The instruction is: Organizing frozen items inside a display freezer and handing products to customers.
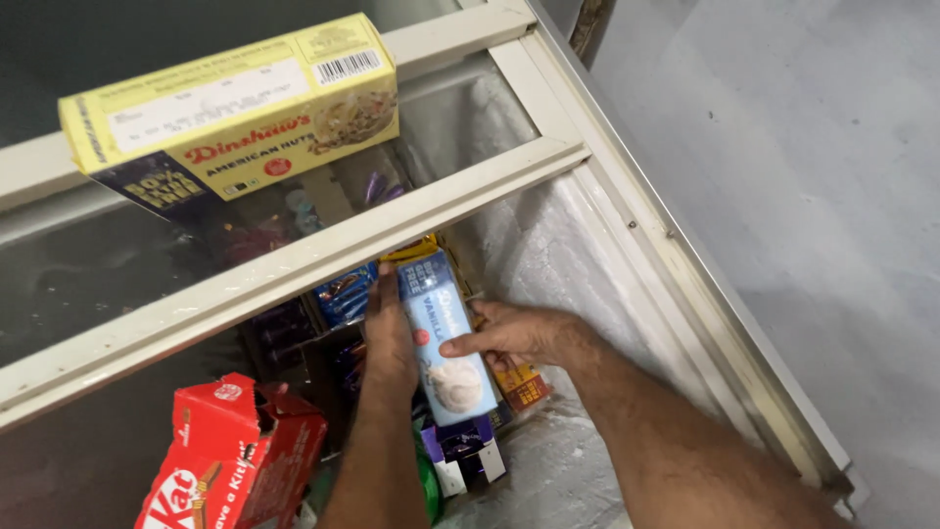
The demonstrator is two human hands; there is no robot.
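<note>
Nearest the camera, at bottom left: red carton [230, 460], torn open, contents hidden. Just beyond, down inside the chest freezer [627, 225]: light-blue ice-cream box [443, 343], clamped between both hands over packed wrappers and small cartons. Left hand [390, 338] pressed along its left edge, fingers wrapped around the side; right hand [514, 333] laid across its right edge, fingers curled onto the face. Purple-and-white cartons [465, 446] directly beneath. Farther up, resting on the sliding glass lid [294, 260]: yellow ice-cream box [235, 108], tilted, closed.
</note>
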